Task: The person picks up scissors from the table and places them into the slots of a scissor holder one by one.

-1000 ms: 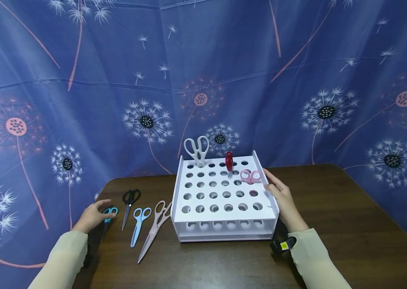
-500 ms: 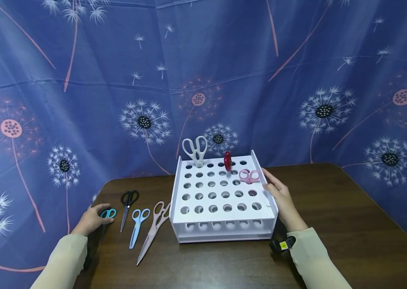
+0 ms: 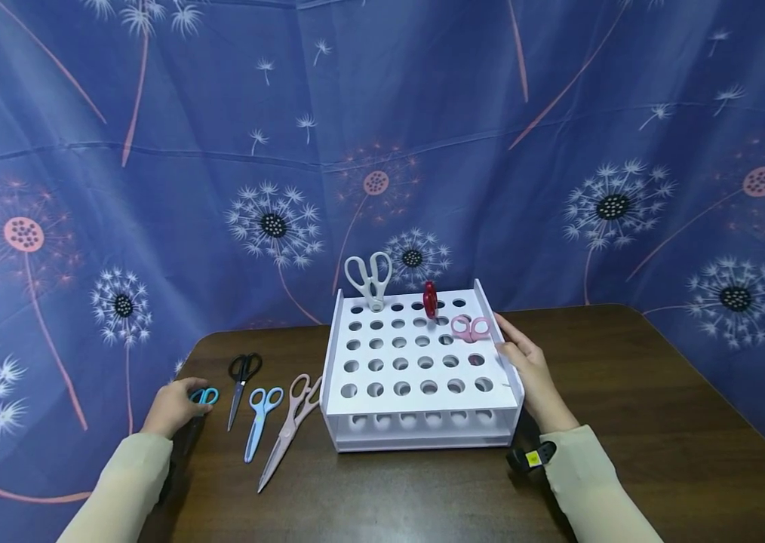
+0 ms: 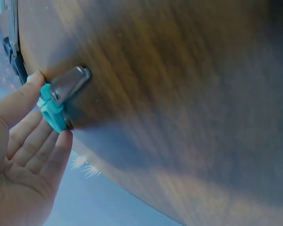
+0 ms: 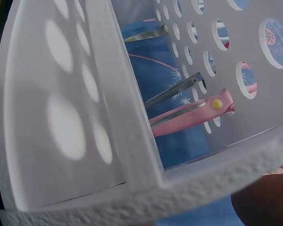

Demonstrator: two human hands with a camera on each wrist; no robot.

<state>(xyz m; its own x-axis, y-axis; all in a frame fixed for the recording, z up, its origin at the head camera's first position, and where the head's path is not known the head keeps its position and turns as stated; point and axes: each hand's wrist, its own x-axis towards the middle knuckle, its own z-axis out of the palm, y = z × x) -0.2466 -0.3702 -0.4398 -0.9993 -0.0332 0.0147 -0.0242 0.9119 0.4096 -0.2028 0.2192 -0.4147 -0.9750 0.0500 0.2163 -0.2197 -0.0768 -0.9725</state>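
My left hand [image 3: 175, 407] pinches the teal handles of a pair of scissors [image 4: 52, 108] between thumb and fingertips, at the table's left end. The blades point back toward the wrist camera. My right hand [image 3: 533, 373] holds the right side panel of a white rack [image 3: 423, 434] with rows of round holes. Standing in the rack are white-handled scissors [image 3: 376, 283], a red-handled tool [image 3: 430, 300] and pink scissors [image 3: 471, 329]. In the right wrist view, blades and a pink blade cover [image 5: 193, 113] hang below the perforated top.
Black scissors [image 3: 240, 385], light blue scissors [image 3: 259, 422] and large pale pink scissors [image 3: 290, 430] lie in a row left of the rack. The brown table [image 3: 627, 422] reaches a blue dandelion-print curtain [image 3: 491, 211] at the back.
My left fingers and thumb, spread by the teal scissors a second ago, have drawn together on their handles. My right hand stays on the rack.
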